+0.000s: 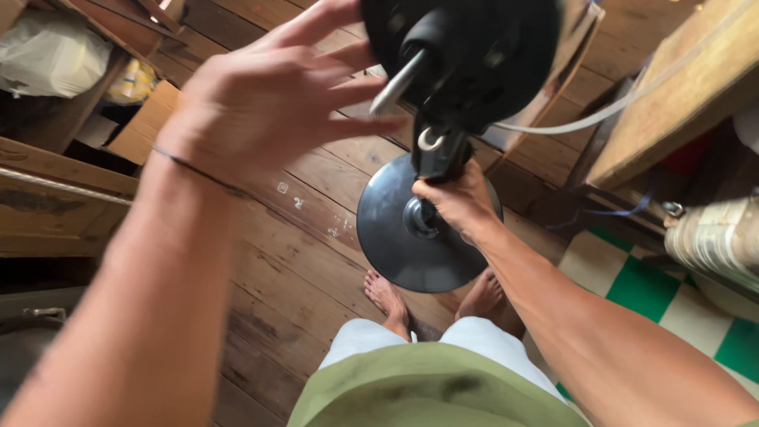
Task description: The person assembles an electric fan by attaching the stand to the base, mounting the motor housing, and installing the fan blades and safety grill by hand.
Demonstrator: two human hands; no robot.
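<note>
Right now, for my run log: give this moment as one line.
left hand: open, fingers at fan motor head | right hand: grips fan pole | round base on wooden floor
</note>
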